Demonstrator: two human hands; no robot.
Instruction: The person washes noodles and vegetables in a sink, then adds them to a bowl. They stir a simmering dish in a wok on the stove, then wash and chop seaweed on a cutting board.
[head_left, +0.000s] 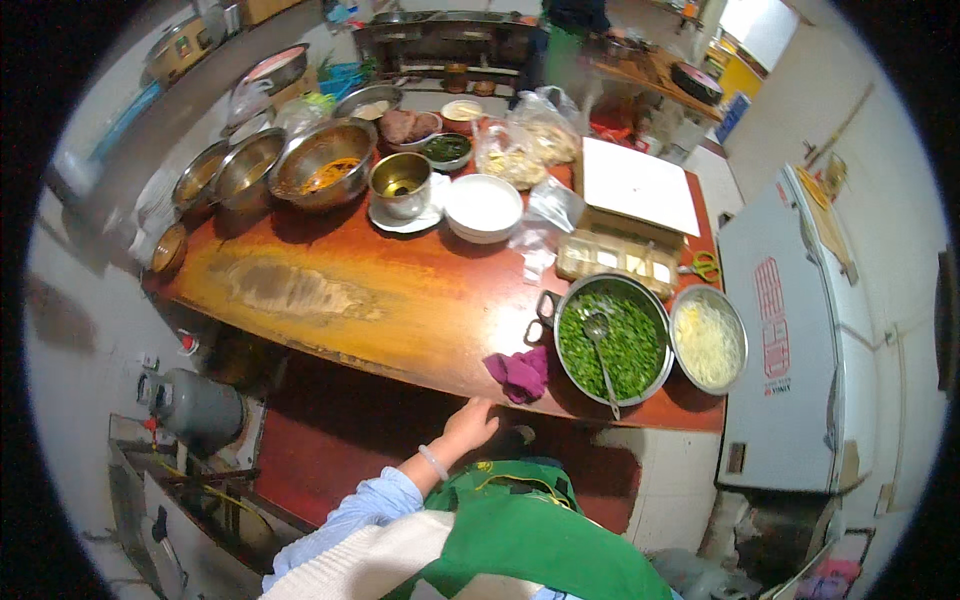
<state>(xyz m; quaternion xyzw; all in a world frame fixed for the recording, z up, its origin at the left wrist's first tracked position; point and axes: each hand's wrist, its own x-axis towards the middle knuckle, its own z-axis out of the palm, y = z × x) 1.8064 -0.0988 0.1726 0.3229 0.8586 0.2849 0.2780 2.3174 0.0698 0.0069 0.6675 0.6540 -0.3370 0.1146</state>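
Note:
My left hand (472, 424), with a pale bangle at its wrist, is at the front edge of the wooden table (420, 315). Its thumb stands apart from the fingers and I see nothing held. Whether the fingertips touch the edge I cannot tell. My right hand is out of view. Just beyond the left hand lies a crumpled purple cloth (519, 375). To the cloth's right stands a metal pot (556, 330) of chopped greens (626, 349), a metal spoon (602, 360) resting in it. Against the pot's right side is a metal bowl (739, 375) of pale, thin strands (707, 343).
Farther back stand large metal bowls (289, 187), a metal pot on a plate (405, 199), stacked white bowls (484, 210), plastic bags (517, 154), a white board (637, 186) and green-handled scissors (705, 266). A chest freezer (780, 330) is at right, a gas cylinder (199, 409) lower left.

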